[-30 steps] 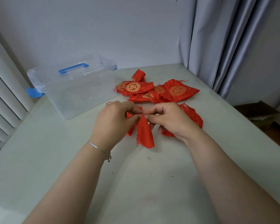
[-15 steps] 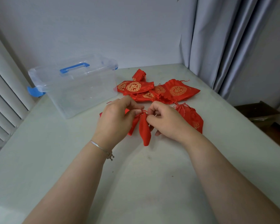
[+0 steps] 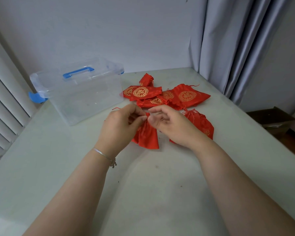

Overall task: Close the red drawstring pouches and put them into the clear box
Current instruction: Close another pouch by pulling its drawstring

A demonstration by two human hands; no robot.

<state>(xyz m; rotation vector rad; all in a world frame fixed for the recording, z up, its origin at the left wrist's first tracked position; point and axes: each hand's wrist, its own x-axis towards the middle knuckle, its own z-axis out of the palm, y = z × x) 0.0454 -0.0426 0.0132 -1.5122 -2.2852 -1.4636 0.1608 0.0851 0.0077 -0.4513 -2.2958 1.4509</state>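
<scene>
A red drawstring pouch (image 3: pixel 147 137) hangs between my hands over the middle of the table, its neck gathered tight. My left hand (image 3: pixel 121 125) pinches the neck from the left. My right hand (image 3: pixel 170 125) pinches it from the right, the other fingers spread. A second pouch (image 3: pixel 202 123) with a cinched neck lies just behind my right hand. Several flat red pouches (image 3: pixel 160 95) with gold round prints lie piled farther back. The clear box (image 3: pixel 82 94) with a blue handle stands at the back left, its lid on.
The pale table (image 3: pixel 58 167) ends at a wall behind and a grey curtain (image 3: pixel 237 40) at the back right. White slats (image 3: pixel 5 99) run along the left. A brown cardboard box (image 3: pixel 272 120) sits on the floor beyond the right edge.
The held pouch's neck has been drawn tight and its body has fanned out below. My right hand's outer fingers have spread apart. Both hands stayed in the same spot.
</scene>
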